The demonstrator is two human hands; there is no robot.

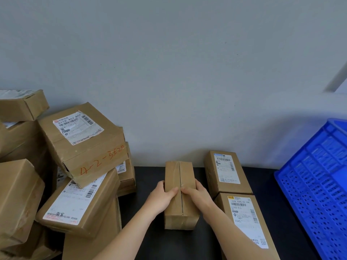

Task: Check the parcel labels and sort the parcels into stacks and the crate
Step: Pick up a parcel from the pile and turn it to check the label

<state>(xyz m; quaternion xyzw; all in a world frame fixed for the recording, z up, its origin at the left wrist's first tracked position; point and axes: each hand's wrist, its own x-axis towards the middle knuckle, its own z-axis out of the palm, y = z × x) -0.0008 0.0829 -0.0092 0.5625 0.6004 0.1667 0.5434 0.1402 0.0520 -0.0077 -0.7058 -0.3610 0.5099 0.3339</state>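
While left hand (pixel 163 196) and right hand (pixel 197 194) clamp plain parcel (pixel 178 173) from either side (thumbs on top, beside taped seam), parcel sits mid black table (pixel 150 177). Labelled parcels (pixel 227 171) just beside, right; blue crate (pixel 315 184) beyond; parcel heap (pixel 82 139) left. Long axis points toward wall (pixel 178 91), seam up.
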